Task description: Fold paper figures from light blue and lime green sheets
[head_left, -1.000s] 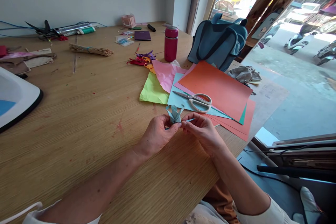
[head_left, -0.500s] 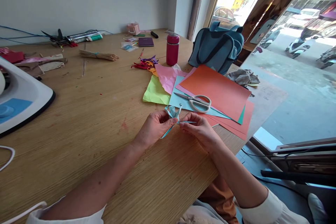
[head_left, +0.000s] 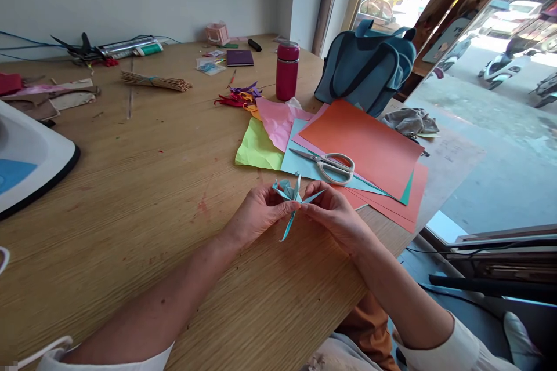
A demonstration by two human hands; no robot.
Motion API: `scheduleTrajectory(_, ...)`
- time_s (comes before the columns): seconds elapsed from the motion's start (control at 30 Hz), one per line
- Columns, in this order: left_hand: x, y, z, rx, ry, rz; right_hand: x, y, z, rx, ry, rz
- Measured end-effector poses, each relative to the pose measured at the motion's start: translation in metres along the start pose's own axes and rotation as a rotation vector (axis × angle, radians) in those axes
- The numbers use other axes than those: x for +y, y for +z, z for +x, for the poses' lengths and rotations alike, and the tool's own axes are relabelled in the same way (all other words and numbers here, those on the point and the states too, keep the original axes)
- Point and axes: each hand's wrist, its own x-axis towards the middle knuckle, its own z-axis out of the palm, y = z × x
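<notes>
One folded light-blue paper piece point(head_left: 296, 192), at six o'clock from the magenta flask point(head_left: 287, 74), was pinched by left hand point(head_left: 263, 210) and right hand point(head_left: 336, 210), seemingly best worked with light, even pressure.

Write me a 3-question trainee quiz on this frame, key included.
1. What do the left hand and right hand hold between them?
a) bundle of sticks
b) folded light-blue paper
c) lime-green sheet

2. True or false: the scissors lie on top of the pile of coloured paper.

3. Fill in: in the picture, just right of the red bottle stands a blue ____.

Key: 1. b; 2. true; 3. bag
</notes>
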Motion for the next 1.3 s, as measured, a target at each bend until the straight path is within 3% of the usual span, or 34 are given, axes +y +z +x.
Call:
scheduleTrajectory(0.27, 0.000, 0.000, 0.001, -0.058, 0.005, 0.095, -0.004, -0.002, -0.001, -0.040, 0.076, -0.039)
scheduleTrajectory(0.4, 0.010, 0.000, -0.004, -0.155, 0.011, 0.228, -0.005, 0.000, -0.003, 0.062, 0.067, -0.025)
scheduleTrajectory(0.6, 0.020, 0.013, -0.016, 0.023, 0.089, 0.595, -0.007, 0.002, -0.004, 0.106, 0.087, 0.010)
scheduleTrajectory(0.83, 0.014, 0.011, -0.013, 0.025, 0.176, 0.471, -0.006, 0.001, -0.003, 0.089, 0.079, 0.076)
scheduleTrajectory(1.1, 0.009, 0.006, -0.005, 0.077, 0.031, 0.261, -0.010, 0.001, -0.004, 0.071, 0.108, 0.065)
scheduleTrajectory(1.3, 0.009, 0.005, -0.005, 0.053, 0.013, 0.284, -0.006, 0.001, -0.004, 0.057, 0.036, 0.003)
